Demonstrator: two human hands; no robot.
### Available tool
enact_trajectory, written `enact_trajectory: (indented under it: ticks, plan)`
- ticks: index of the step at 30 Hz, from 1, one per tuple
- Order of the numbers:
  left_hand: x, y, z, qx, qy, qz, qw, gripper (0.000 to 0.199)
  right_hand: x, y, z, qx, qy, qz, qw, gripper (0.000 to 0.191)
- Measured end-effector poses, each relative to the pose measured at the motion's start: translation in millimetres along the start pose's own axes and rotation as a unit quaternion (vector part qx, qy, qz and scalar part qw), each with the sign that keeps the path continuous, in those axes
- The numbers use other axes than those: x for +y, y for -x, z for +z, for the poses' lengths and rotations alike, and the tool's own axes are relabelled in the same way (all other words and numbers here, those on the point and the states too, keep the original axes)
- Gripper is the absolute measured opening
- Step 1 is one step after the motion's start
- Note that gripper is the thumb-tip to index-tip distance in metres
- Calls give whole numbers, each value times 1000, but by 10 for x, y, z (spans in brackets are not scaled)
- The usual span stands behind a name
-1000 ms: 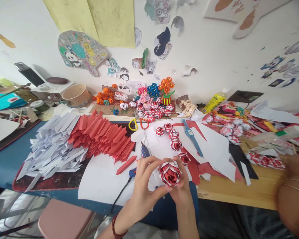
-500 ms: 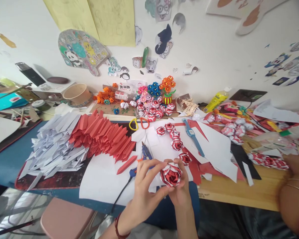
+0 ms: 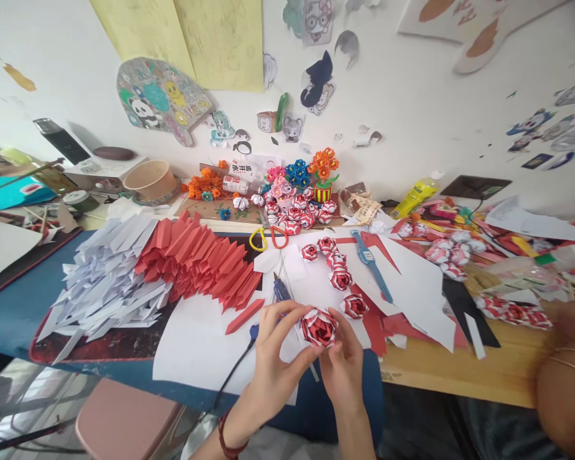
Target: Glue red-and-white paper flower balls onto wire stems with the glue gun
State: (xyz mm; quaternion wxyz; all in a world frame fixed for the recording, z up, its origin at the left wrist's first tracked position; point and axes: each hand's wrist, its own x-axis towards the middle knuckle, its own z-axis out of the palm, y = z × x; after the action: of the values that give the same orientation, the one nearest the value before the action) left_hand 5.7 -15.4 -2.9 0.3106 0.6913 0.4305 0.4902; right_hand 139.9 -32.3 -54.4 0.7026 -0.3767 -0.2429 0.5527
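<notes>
Between my two hands I hold a red and white paper flower (image 3: 319, 327) above the front edge of the table. My left hand (image 3: 274, 354) grips its left side, thumb below and fingers above. My right hand (image 3: 344, 351) closes on its right side, with the thumb at the lower rim. Just beyond, a blue glue gun (image 3: 281, 291) lies on white paper, partly hidden by my left hand. Several finished paper flowers (image 3: 340, 278) sit in a curved row behind the held one. A single folded red strip (image 3: 244, 317) lies to the left.
Piles of folded white strips (image 3: 110, 275) and red strips (image 3: 196, 259) cover the left side. Scissors (image 3: 268, 239) and a blue watch (image 3: 372, 267) lie farther back. At the right edge, another person's arm (image 3: 568, 383) reaches over the wooden table.
The paper flower has moved slightly left and up in my hands. My right hand has shifted its hold, its fingers now more along the flower's right side.
</notes>
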Motion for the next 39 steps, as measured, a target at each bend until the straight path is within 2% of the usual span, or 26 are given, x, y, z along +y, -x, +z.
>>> enact_trajectory:
  ticks: [3,8,15,20,24,33,39]
  plan:
    - [-7,-6,10,9,10,-13,1000,44,50,4,-95,-15,49,-5,999,61]
    - [-56,-57,78,15,29,-36,999,40,72,-104,-140,13,124,-30,992,56]
    - [-172,-411,137,11,59,-44,997,40,-5,-596,87,10,107,-65,992,57]
    - [-285,-781,183,51,24,-33,998,38,-27,-1064,263,-21,67,-79,994,59]
    - [-371,-975,198,73,14,-21,997,36,0,-1291,370,-31,50,-78,995,64]
    - [-384,-1007,208,52,27,-19,998,47,87,-1367,309,-24,47,-69,996,61]
    - [-384,-1012,232,60,31,-22,997,42,95,-1370,286,-24,52,-63,996,66]
